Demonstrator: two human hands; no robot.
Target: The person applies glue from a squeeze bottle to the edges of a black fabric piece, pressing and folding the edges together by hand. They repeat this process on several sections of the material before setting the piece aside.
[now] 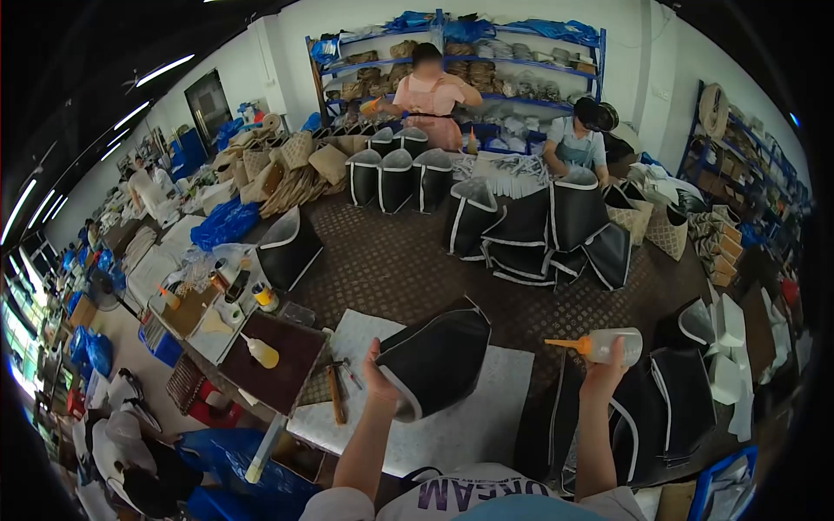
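My left hand (379,375) is closed on the edge of a black bag (441,354) with pale trim, which is tilted over the light work board. In my right hand (605,375) is a clear squeeze bottle (613,345), its orange nozzle pointing left toward the bag. A gap separates the nozzle from the bag. Below the bag lies the light grey board (508,382). Just left of my left hand, a hammer (335,395) rests on the board's edge. More black bags (682,399) are stacked close to my right forearm.
Several black bags stand upright (395,184) at the back and lie piled (530,239) at the right. Another squeeze bottle (261,352) lies on a dark red board (287,369) at left. Two people (430,108) work across the table, before blue shelving (521,61).
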